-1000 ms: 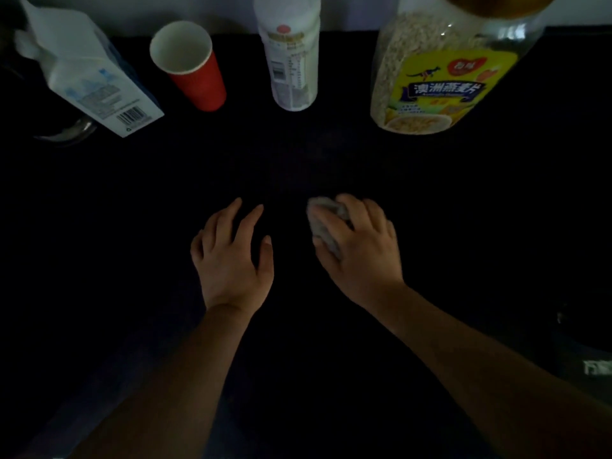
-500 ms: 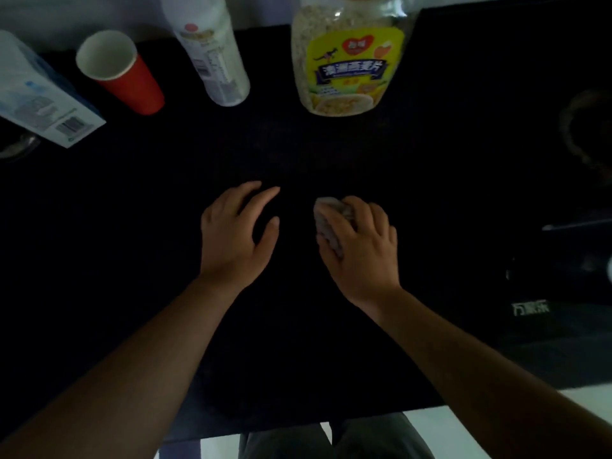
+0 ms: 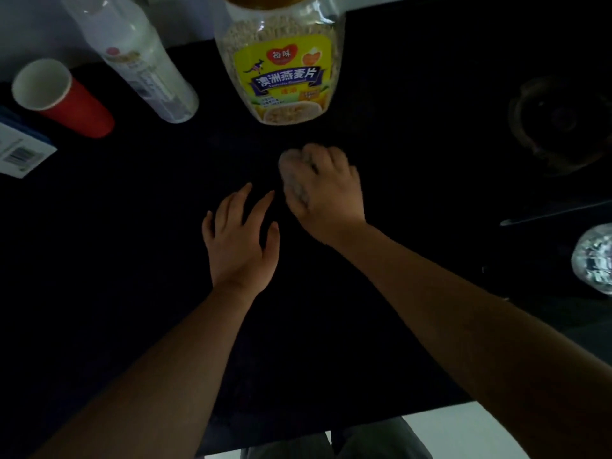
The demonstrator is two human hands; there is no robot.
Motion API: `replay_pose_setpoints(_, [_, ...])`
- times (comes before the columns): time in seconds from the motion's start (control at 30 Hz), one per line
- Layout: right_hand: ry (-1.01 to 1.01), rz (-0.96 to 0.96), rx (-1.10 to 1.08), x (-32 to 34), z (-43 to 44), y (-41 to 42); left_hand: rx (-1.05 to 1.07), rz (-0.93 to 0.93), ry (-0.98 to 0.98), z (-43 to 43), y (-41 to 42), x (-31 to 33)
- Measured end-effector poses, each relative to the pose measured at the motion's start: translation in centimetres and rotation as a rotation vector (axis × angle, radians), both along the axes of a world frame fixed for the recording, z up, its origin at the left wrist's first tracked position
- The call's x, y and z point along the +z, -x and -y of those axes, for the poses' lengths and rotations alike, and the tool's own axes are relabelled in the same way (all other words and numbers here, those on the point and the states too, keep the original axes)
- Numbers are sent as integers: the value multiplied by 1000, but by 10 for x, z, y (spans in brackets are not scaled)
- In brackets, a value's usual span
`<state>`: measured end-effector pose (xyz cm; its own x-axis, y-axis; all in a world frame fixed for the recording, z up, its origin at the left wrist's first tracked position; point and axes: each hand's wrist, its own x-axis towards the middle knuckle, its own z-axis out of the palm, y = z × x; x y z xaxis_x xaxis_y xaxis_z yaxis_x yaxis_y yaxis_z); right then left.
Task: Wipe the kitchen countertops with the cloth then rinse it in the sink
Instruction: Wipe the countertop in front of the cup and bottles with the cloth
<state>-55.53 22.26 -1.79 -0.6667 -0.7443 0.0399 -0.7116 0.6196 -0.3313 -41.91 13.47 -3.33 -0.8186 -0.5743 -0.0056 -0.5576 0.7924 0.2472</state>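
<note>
Centrally, a crumpled grey cloth is clenched under the right hand on the black glossy countertop; left hand is laid flat, fingers spread, w/ nothing held. Open room is seen towards the front edge. Cloth is blurred; stove area at right is too dark to make out.

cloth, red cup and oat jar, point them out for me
cloth (image 3: 293, 180), head view, bunched grey part left of the right hand's fingers
red cup (image 3: 77, 109), head view, red side wall
oat jar (image 3: 281, 71), head view, yellow label
</note>
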Motion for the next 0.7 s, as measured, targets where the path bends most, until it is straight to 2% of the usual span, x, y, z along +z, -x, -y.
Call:
replay_pose_setpoints(0.07, [-6, 15, 72, -2, -32, -20, 8, -4, 1, 1, 0, 0])
replay_pose_setpoints(0.17, [-57, -19, -72, -3, -69, -29, 8, -19, -18, 1, 1, 1])
replay_pose_setpoints(0.37, [-56, 38, -391, 2, -15, 6, 0, -18, -8, 1, 0, -1])
replay_pose_setpoints(0.53, [-37, -58, -162, -7, -63, -52, 2, -60, -73, 1, 0, 1])
replay_pose_setpoints(0.6, [-27, -79, -158, -12, -104, -86, -14, -85, -154, 4, -2, 5])
replay_pose_setpoints(0.7, [-4, -71, -216, -14, -148, -102, -164, -79, -299, 9, -18, 16])
